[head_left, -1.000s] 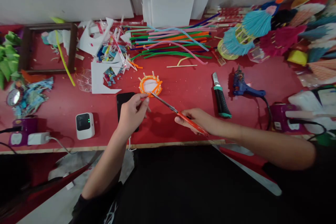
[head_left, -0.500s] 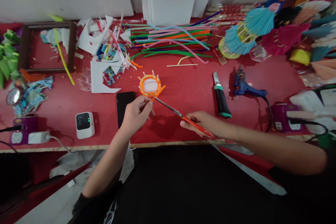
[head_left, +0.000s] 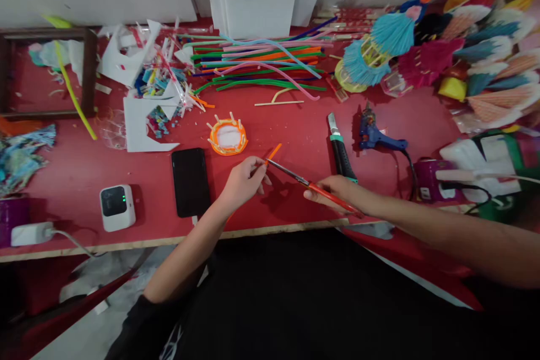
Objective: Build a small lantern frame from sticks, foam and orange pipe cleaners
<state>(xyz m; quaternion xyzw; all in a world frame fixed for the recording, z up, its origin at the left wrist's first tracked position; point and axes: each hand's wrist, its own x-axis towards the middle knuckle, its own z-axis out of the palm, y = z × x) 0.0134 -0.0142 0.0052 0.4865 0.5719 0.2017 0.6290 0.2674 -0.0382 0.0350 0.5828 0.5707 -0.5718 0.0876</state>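
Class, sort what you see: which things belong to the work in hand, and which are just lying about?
Belonging, it seems:
- scissors, in the right hand
- orange strip, pinched by the left hand
- orange basket nearby, probably

Lying about:
- phone
- knife
- glue gun
- white device
- wooden frame

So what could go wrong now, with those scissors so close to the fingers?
The scissors in the right hand might nip the left hand, whose fingertips pinch the orange strip right by the blades.
The knife lies with its metal blade bare, so it could scratch a reaching arm.
The glue gun might burn someone if it's hot; the picture can't show that.
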